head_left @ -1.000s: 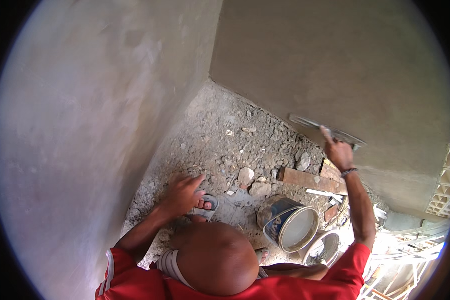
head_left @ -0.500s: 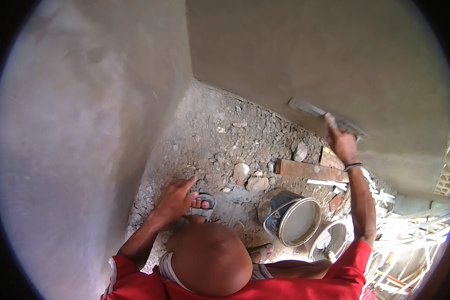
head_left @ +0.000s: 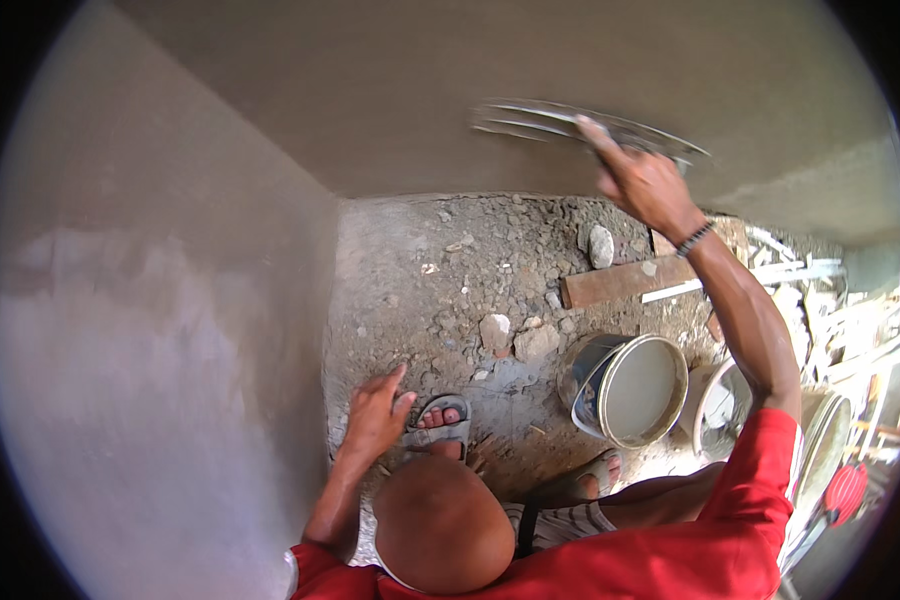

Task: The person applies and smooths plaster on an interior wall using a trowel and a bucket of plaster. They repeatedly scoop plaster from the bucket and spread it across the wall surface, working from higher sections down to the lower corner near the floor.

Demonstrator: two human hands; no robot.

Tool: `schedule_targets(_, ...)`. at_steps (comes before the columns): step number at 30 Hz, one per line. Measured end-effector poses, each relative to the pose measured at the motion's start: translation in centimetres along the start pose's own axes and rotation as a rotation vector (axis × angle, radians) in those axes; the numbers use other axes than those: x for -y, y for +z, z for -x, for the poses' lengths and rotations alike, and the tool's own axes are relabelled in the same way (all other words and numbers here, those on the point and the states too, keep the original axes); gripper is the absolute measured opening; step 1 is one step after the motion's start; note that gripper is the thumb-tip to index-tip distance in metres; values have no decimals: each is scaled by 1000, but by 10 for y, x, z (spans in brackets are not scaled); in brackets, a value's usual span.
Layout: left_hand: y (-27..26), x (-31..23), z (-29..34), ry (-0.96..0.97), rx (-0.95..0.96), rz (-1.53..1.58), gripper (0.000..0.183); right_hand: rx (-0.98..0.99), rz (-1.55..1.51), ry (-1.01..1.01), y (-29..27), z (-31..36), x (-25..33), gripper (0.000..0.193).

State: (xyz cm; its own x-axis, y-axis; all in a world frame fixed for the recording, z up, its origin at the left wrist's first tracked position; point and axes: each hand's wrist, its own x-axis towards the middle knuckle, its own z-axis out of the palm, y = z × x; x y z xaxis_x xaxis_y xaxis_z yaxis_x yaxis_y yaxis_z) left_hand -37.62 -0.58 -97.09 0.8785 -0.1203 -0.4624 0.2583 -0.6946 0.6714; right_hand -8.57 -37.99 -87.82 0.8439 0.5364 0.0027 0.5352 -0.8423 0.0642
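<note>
My right hand (head_left: 650, 188) grips a plastering trowel (head_left: 530, 120) against the grey plastered wall (head_left: 400, 70) in front, above its foot. Motion smears the trowel's long thin blade, and my fingers hide its handle. My index finger stretches along it. On the left, my left hand (head_left: 373, 412) holds nothing, its fingers apart and the index pointing forward. It hovers just left of my sandalled foot (head_left: 440, 420), close to the left wall (head_left: 170, 310).
Rubble and stones (head_left: 537, 342) cover the ground below the wall. A bucket of greyish liquid (head_left: 642, 390) stands right of centre, with a second bucket (head_left: 720, 408) beside it. A wooden plank (head_left: 615, 283) lies beyond them. Pale strips (head_left: 870, 340) are heaped at the right.
My right hand and the trowel have moved higher up the front wall and slightly left. The whole view has turned. My left hand remains open near my foot.
</note>
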Motion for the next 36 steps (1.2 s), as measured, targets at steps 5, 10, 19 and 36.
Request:
schedule_targets(5,4,-26,-13,292,-93,-21,50,127,128,-52,37,-10,8,76)
schedule_targets(10,-13,0,12,-59,-84,-21,48,-73,122,-77,29,-4,-11,75)
schedule_targets(19,-2,-12,17,27,-90,-1,47,88,165,-48,31,-4,5,73)
schedule_targets(36,16,-5,0,102,-112,46,49,113,86,-12,58,-23,31,69)
